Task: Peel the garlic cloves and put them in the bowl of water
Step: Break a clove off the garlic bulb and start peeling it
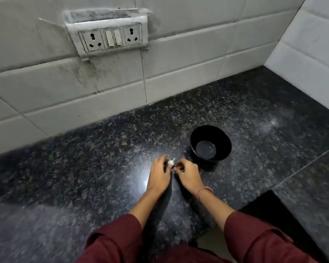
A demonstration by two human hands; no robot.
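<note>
Left hand fingers grip small white garlic clove steady, right hand fingers pinch its skin; round black water bowl near for dropping

A: Entry, head view. Was any text, label, brand, number or sign legible?

B: None could be read. The switch-and-socket plate on the tiled wall showed no marking I could make out, and the black bowl showed no print either.

A: Recorded: no readable text.
</note>
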